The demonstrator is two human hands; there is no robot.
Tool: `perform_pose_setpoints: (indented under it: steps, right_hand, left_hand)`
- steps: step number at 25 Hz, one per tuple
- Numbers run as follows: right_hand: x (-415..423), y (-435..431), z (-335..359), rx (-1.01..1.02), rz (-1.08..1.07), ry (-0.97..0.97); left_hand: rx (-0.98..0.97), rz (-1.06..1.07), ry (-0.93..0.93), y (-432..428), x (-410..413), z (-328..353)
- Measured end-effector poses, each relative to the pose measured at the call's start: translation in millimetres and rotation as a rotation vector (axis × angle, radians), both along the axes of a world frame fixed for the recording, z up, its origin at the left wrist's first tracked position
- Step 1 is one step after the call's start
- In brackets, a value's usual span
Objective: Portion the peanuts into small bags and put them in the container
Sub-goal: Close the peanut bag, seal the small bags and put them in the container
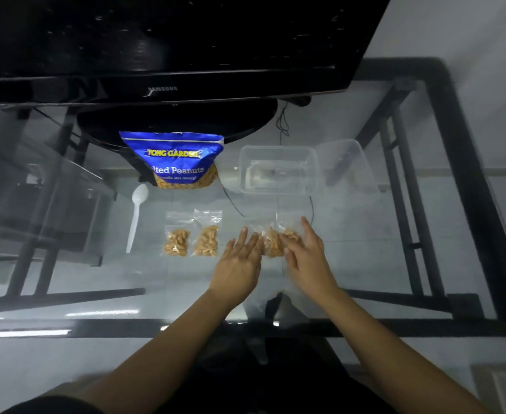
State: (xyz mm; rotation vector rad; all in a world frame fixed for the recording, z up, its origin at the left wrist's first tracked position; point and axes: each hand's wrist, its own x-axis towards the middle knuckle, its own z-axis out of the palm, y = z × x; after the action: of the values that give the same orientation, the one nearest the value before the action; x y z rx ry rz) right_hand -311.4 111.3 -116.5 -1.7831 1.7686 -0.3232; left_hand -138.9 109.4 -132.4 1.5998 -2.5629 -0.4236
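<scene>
Small bags of peanuts (272, 245): lying flat on the glass, partly under both hands, in front of the container.
Left hand (239, 261): fingers straight, tips at the bags' left edge.
Right hand (305, 252): fingers straight, resting on the bags.
Filled pair (206, 240): side by side, just left.
Container (278, 149): clear and open, with the lid (347, 165) beside it.
Peanut pack (171, 159): blue, upright.
Spoon (135, 216): white, far left.
Surface: glass table (96, 279) with a black frame.
Room: black screen (162, 40) behind, pale floor (66, 363).

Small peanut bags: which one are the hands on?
The rightmost bag, in front of the clear container: left hand and right hand touch it, fingers straight. The left bag and middle bag, nearer the spoon, lie untouched.
</scene>
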Motion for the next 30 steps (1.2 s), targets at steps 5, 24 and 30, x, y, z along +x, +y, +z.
perform_pose_setpoints:
  steps: [5,24,30]
  right_hand:
    - [-3,-3,7,0.089,-0.395,-0.285]
    - [-4,-52,55,0.190,-0.379,-1.022]
    - [-10,-142,67,0.148,-0.491,-0.910]
  left_hand:
    - [0.291,0.556,0.560,-7,-24,16]
    - [0.785,0.602,1.277,-78,-18,70]
    - [0.583,0.651,1.004,-161,-34,81]
